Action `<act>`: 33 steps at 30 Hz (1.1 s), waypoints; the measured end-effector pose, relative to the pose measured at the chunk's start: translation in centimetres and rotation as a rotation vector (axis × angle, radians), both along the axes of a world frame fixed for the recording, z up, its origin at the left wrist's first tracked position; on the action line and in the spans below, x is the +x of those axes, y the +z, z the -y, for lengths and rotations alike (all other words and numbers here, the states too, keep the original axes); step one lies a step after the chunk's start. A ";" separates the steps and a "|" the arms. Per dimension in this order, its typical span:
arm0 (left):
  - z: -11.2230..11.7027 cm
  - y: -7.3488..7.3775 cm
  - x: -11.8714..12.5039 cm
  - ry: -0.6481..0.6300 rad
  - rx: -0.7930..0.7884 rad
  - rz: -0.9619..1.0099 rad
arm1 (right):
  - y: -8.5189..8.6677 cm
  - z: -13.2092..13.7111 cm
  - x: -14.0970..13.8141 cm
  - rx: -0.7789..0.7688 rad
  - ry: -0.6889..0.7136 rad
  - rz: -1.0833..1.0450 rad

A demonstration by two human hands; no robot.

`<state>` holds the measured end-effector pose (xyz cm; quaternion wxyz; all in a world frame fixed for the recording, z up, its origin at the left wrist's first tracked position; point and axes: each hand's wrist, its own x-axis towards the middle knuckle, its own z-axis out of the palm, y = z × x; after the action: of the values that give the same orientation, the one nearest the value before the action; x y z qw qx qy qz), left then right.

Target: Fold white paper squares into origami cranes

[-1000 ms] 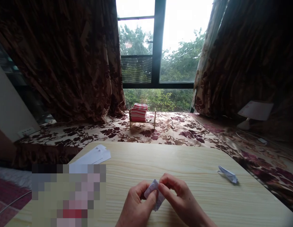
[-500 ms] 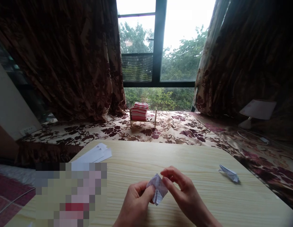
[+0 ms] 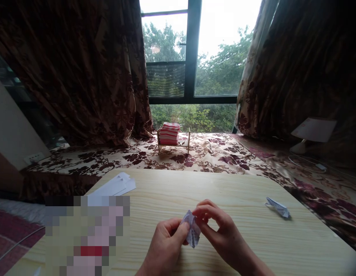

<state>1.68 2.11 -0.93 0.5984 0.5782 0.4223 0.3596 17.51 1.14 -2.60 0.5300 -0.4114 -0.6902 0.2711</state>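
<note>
A small folded piece of printed paper [image 3: 193,233] is held over the near middle of the pale wooden table [image 3: 224,184]. My left hand [image 3: 168,239] pinches its left side, with the thumb lying across the front. My right hand [image 3: 220,226] has its thumb and forefinger closed at the paper's upper right edge, the other fingers curled behind. Part of the paper is hidden behind these fingertips. Off to the right on the table lies another folded paper piece [image 3: 278,208], long and narrow.
White paper sheets [image 3: 113,188] lie at the table's left edge, beside a pixelated patch. Beyond the table, a small wooden rack [image 3: 173,145] with folded striped cloths [image 3: 169,134] stands on a floral-covered ledge [image 3: 218,153]. A lamp [image 3: 313,130] stands at right.
My right thumb and forefinger have moved slightly left and closed on the paper's right edge. The paper has turned and looks narrower. My left hand keeps its hold.
</note>
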 end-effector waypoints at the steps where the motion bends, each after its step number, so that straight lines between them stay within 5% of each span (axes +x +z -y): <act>1: 0.0 0.0 0.0 -0.003 0.002 0.004 | 0.0 0.0 0.0 0.004 -0.003 0.011; 22: 0.2 -0.2 0.0 0.061 0.003 0.002 | -0.1 0.1 0.5 0.178 0.005 0.314; 33: 0.2 -0.1 0.0 0.064 0.014 0.038 | 0.3 0.2 0.5 0.143 0.016 0.338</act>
<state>1.68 1.90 -1.04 0.5905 0.5616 0.4266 0.3924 18.04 0.95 -2.32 0.4323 -0.4070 -0.7901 0.1524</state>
